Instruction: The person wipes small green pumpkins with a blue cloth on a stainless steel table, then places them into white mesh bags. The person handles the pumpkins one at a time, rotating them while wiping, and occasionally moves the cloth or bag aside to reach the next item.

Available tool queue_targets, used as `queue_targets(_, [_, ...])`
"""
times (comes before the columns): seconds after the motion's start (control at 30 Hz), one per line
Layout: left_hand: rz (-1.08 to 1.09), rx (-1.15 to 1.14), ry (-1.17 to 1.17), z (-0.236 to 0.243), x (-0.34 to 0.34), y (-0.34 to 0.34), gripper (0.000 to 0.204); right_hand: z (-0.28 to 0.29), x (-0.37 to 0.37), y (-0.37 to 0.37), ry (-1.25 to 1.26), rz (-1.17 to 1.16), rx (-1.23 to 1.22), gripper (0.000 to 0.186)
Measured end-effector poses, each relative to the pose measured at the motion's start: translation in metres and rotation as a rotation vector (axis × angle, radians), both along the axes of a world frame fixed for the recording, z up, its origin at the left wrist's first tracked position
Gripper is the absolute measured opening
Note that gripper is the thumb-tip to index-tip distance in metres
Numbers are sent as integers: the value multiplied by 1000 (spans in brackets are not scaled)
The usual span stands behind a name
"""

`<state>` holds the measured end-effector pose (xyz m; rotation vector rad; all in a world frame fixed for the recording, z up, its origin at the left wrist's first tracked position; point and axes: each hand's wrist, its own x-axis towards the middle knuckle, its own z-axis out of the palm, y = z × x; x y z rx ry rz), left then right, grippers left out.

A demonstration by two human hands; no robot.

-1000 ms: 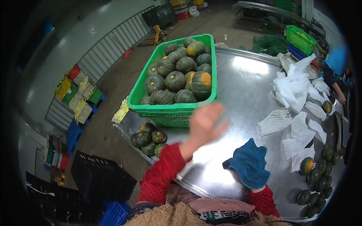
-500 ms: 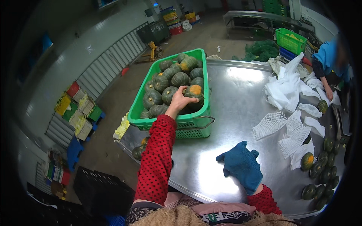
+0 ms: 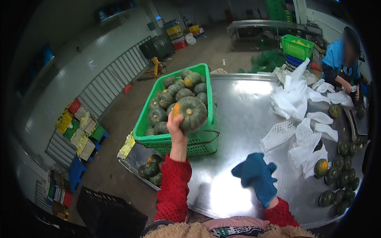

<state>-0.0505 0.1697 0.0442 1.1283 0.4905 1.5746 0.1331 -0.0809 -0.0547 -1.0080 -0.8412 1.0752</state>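
Observation:
My bare left hand (image 3: 175, 127) grips a dark green pumpkin (image 3: 193, 116) with an orange patch, lifted above the near edge of a green plastic crate (image 3: 170, 143). More pumpkins (image 3: 183, 94) are heaped inside the crate. Over the steel table (image 3: 234, 109) is my right hand (image 3: 258, 177) in a thick blue fabric glove. Its fingers are apart and nothing shows in them. At the table's left corner, beside the crate, lie several pumpkins (image 3: 149, 169).
White foam net sleeves (image 3: 303, 139) lie at the table's right, with several small pumpkins (image 3: 338, 176) nearby. A co-worker in blue (image 3: 337, 59) handles something beside a scale-like device (image 3: 355, 125). A black crate (image 3: 105, 212) stands on the floor at lower left.
My left hand has lifted the pumpkin out of the crate toward me and turned it. My gloved right hand has shifted slightly. The co-worker's hands have drawn together.

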Motion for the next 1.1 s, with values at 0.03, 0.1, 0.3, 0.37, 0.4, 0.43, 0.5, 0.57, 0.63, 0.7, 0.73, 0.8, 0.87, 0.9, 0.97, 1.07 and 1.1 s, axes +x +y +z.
queue_targets(0.03, [-5, 42, 16, -2, 3, -27, 64, 7, -7, 9, 38, -23, 32, 39])
queue_targets(0.1, [-15, 4, 91, -17, 19, -79, 70, 8, -14, 27, 115, -109, 51, 44])
queue_targets(0.3, [-65, -83, 219, -65, 36, -175, 82, 31, -24, 35, -36, -187, 340, 53])
queue_targets(0.37, [-3, -217, 308, -61, 48, -180, 80, 24, -14, 31, 12, -178, 256, 46])
queue_targets(0.4, [-21, -202, 310, -65, 48, -180, 80, 18, -14, 36, 26, -225, 287, 43])
queue_targets(0.43, [-36, -189, 311, -73, 46, -179, 80, 17, -12, 36, 35, -201, 242, 42])
queue_targets(0.5, [-89, -150, 278, -80, 41, -177, 82, 15, -2, 37, 69, -119, 111, 41])
queue_targets(0.57, [-77, -76, 373, -79, 36, -178, 85, 13, 9, 39, 121, -4, -61, 42])
queue_targets(0.63, [-46, 11, 452, -81, 35, -178, 93, 11, 4, 39, -87, -23, 95, 45])
queue_targets(0.7, [43, -10, 500, -76, 41, -182, 92, 2, 0, 38, -129, -5, 162, 53])
queue_targets(0.73, [88, -22, 523, -72, 44, -184, 92, 0, 3, 35, -96, 29, 143, 57])
queue_targets(0.8, [80, -21, 483, -72, 43, -183, 84, 2, 9, 30, -31, 96, 109, 64])
queue_targets(0.87, [21, 0, 447, -78, 38, -178, 80, -5, 9, 27, -99, 95, 217, 73])
queue_targets(0.9, [5, -54, 426, -77, 38, -178, 79, -8, 9, 27, -133, 95, 274, 77])
queue_targets(0.97, [-29, -161, 382, -73, 42, -180, 80, -9, 5, 26, -119, 76, 275, 82])
queue_targets(1.07, [55, -31, 528, -78, 46, -189, 79, -5, -2, 26, 16, -16, 219, 71])
queue_targets(1.1, [34, -25, 440, -82, 48, -194, 81, -3, 0, 27, 45, -21, 181, 68])
